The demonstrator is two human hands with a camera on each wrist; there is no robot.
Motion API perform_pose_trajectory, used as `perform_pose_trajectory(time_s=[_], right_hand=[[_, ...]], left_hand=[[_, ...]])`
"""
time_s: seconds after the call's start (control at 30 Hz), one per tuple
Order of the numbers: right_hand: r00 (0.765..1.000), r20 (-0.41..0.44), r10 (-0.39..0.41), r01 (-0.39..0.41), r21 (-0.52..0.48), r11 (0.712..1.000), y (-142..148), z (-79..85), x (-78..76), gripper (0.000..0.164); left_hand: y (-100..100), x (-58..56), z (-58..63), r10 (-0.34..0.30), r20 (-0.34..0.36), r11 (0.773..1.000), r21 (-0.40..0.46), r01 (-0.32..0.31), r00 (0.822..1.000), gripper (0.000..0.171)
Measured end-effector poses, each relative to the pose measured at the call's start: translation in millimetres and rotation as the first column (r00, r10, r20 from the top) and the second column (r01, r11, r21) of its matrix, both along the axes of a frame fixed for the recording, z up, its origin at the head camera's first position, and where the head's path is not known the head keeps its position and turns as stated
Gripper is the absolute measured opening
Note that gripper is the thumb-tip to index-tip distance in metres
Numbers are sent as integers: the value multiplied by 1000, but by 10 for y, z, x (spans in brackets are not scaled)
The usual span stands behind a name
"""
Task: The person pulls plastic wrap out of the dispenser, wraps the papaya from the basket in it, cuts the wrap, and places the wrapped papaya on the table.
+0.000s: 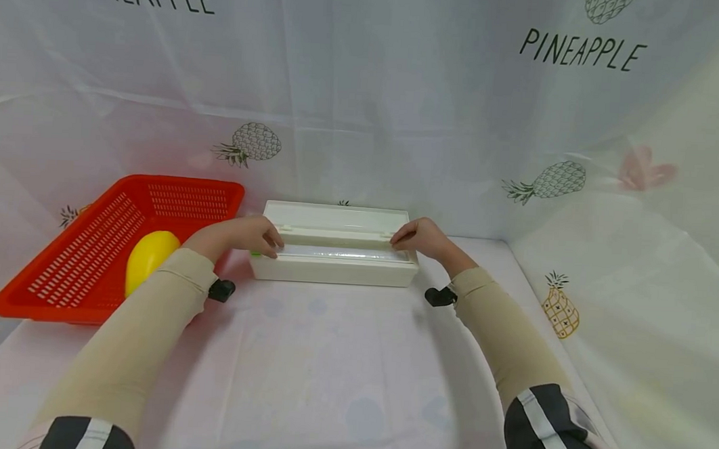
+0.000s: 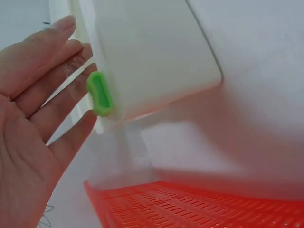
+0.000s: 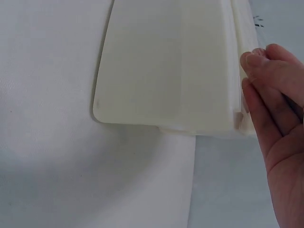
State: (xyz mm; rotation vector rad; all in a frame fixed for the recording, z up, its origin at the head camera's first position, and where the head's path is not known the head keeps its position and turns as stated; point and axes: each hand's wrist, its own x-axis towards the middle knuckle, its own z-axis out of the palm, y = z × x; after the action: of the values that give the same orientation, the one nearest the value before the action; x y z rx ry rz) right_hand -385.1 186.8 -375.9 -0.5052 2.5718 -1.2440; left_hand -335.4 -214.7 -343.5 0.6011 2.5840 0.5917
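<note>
A desk (image 1: pixel 304 357) with a white cover is spreading across the scene, its right edge running from near to far. Pale bluish dots (image 1: pixel 365 419) are showing on the cover, some near and some farther back. At the far side, around the middle between left and right, a long white box (image 1: pixel 332 272) is resting on the desk, lying lengthwise from left to right, its top standing open. On the left, a red slotted basket (image 1: pixel 74 311) is sitting with its rim flaring outward; it is standing near the box, a strip of cover separating them. Soft grey shadows (image 1: pixel 450 365) are falling on the left and right
</note>
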Motion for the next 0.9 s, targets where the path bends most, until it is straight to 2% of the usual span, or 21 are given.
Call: perform_pose_trajectory(time_s=[0.3,0.57,0.73,0.9], right_hand=[[998,-49,45,-43,26,999,67,117,14,11],[988,-44,146,-143,66,988,66,248,32,17],[985,-37,166,-164,56,985,67,317,42,19],[988,-5,153,-153,21,988,111,376,67,26]], left_hand=[[-28,-23,77,19,-31,998,53,-17,999,32],[-47,-19,149,17,-44,998,65,-14,999,35],[-59,-10,194,39,-41,994,105,-34,998,38],[-51,0,231,55,-42,988,149,-48,998,40]])
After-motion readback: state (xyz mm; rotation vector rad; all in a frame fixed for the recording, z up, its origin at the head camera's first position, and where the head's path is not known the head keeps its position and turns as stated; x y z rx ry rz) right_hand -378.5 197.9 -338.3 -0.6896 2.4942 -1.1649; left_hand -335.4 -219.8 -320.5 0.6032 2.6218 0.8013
